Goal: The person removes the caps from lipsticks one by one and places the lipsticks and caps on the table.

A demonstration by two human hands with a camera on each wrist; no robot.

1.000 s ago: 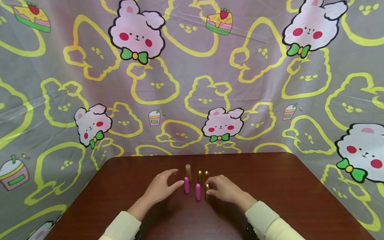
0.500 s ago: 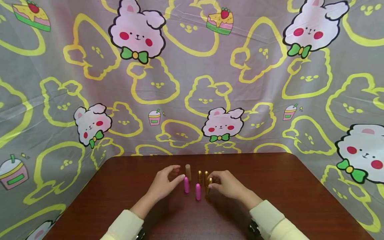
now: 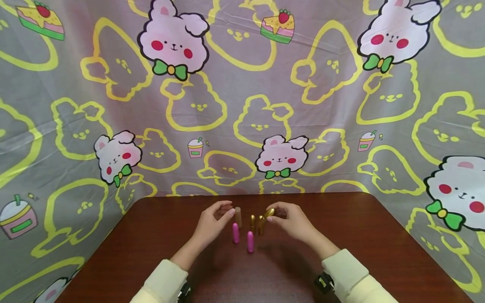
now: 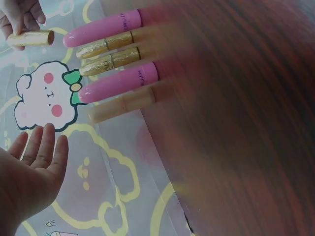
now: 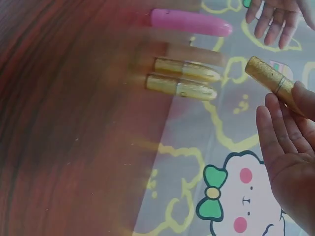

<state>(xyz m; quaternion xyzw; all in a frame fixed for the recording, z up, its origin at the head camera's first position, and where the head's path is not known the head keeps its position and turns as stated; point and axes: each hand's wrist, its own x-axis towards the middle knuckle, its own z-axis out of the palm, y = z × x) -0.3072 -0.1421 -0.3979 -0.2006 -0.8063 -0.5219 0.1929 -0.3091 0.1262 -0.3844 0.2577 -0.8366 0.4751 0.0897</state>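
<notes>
A person's right hand [image 3: 292, 218] pinches a tilted gold tube [image 3: 270, 212] above the table [image 3: 235, 277].
The left hand [image 3: 210, 222] has its fingers slightly spread near an upright tan tube [image 3: 238, 218], seemingly without touching it; two pink tubes [image 3: 250, 243] and two other gold tubes [image 3: 252, 224] stand between the hands.

Held tube [image 5: 268, 77] in the right hand [image 3: 291, 219]: gold, metal-like, bright, its surface finely crinkled and crossed by a shiny band. Two gold tubes [image 5: 167, 84] beside the right hand: the same glinting, roughened finish. Pink tubes [image 4: 118, 86] between the hands: smooth, plastic-looking, softly glossy. Beige tube [image 4: 110, 108] just beside the left hand [image 3: 213, 222]: matt; material uncertain. Table [image 3: 303, 277] beneath both hands: dark, wood-grained, with a polished sheen. Curtain [image 3: 242, 82] beyond the hands: smooth, creased cloth. Sleeves [image 3: 346, 269] behind the hands: matt cloth.
</notes>
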